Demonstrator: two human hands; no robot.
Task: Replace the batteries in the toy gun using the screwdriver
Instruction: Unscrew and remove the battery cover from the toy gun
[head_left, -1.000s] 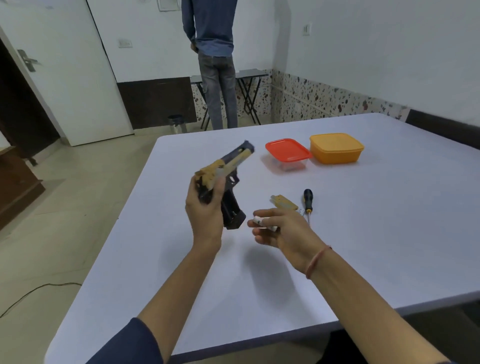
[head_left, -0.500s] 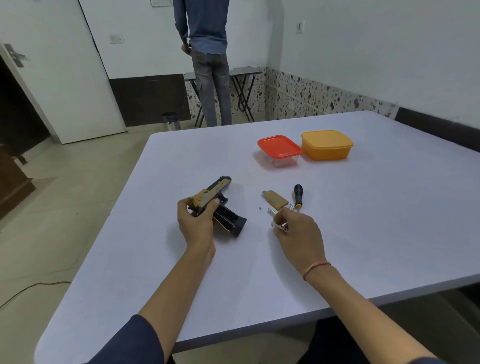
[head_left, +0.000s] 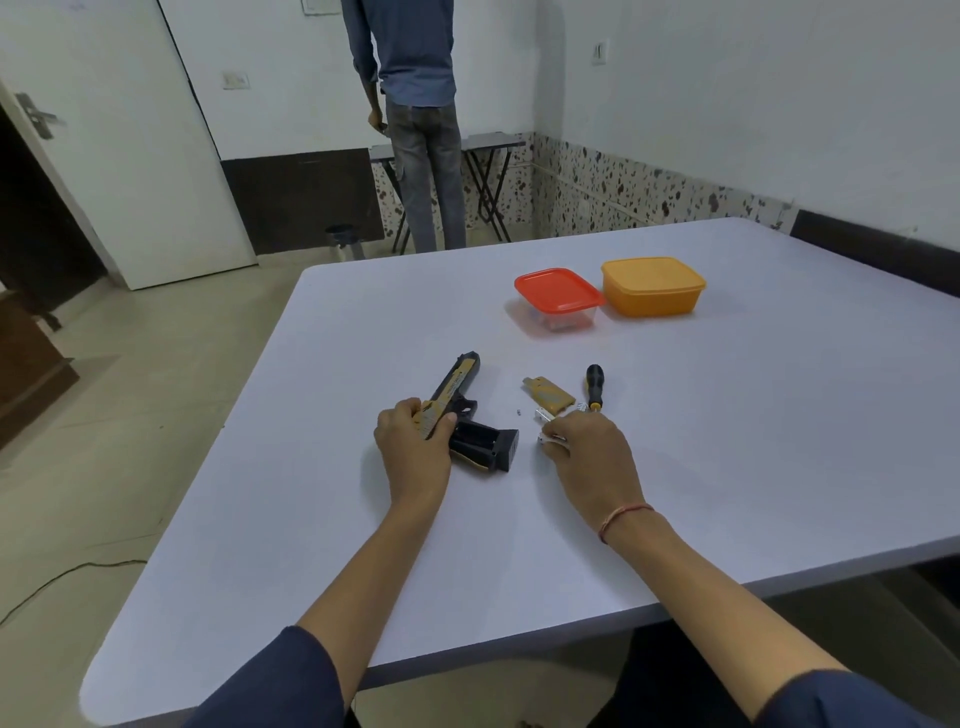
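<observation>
Having lowered the toy gun (head_left: 457, 385), left hand (head_left: 413, 451) grips it; right hand (head_left: 589, 457) pinches battery (head_left: 543, 440).

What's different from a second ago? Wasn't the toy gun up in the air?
The left hand brought the toy gun down from mid-air and laid it on the table, still gripping it. The right hand sank to the table too, fingers curled over the white batteries. The screwdriver, battery cover, red-lidded box and orange box stayed put.

Bright even light, soft shadows, sharp, wide-angle edge distortion.
</observation>
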